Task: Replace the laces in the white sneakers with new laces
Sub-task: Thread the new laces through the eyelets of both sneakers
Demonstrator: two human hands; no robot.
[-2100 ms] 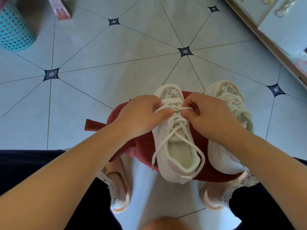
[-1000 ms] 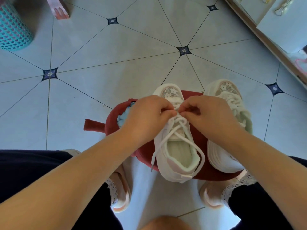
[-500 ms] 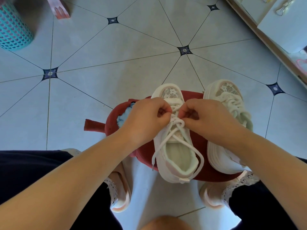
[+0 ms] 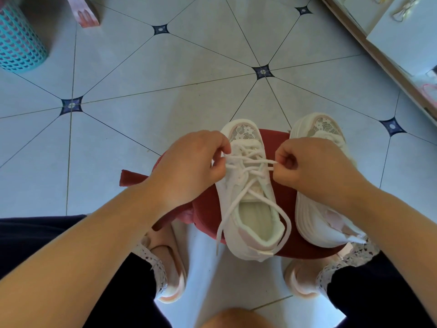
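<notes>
- Standing at the far left edge is one turquoise mesh basket [image 4: 19, 39], with one pink box [image 4: 85, 13] just to its right, both well away from the shoes.
- The tiled floor [image 4: 142, 74] shows five dark diamond insets where the grout lines meet.
- One left hand [image 4: 189, 166] sits at the left flank of the middle sneaker, its fingers curled tight and pinching the white lace [image 4: 250, 159].
- One red stool [image 4: 208, 209] carries both shoes, toes pointing away from the person.
- Two white sneakers: the left sneaker [image 4: 250, 209] lies in the middle of the stool, and its lace runs taut across the upper eyelets from one hand to the other.
- Two loose lace ends trail back from there. One hangs over the shoe's left side and the other curves round the right of the collar to the heel.
- One right hand [image 4: 309, 169] is curled into a near fist, thumb and finger nipping the same lace at the shoe's right flank.
- The right sneaker [image 4: 319, 223] sits just beside the first, partly under that wrist, white lacing showing near its toe.
- Two feet in pale pink shoes, the left foot [image 4: 170, 280] and the right foot [image 4: 305, 280], flank the stool's near side.
- One shelf unit [image 4: 390, 43] crosses the top right corner.
</notes>
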